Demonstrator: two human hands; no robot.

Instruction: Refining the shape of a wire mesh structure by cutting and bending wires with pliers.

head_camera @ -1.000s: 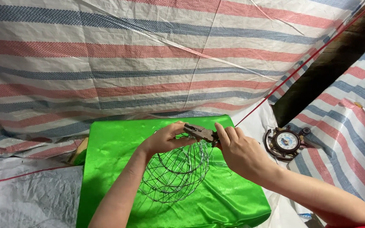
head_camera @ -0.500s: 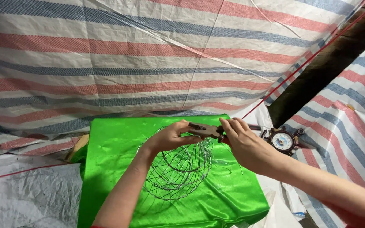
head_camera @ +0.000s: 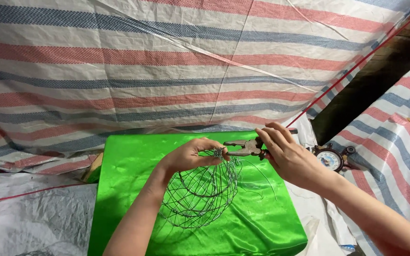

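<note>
Fingers (head_camera: 213,150) of the left hand (head_camera: 188,155) are pinched shut on the top rim of the wire basket (head_camera: 200,192), right where the wires knot together, and the right hand (head_camera: 285,154) is wrapped around the handles of the pliers (head_camera: 244,148), whose nose meets that same knot. Compared with half a second ago, the right-hand fingers have lifted and spread a little over the handles, and both hands sit slightly lower against the striped backdrop; the pliers have stayed at the rim. Left wrist bends down over the basket, forearm rising from the bottom edge; right forearm comes in from the lower right corner, wrist level. Basket hangs from the left grip just above the green satin cloth (head_camera: 134,189), a loose wire end trailing to its right. Beyond the right hand, a small round clock (head_camera: 329,159) lies on the striped tarp (head_camera: 167,71).
</note>
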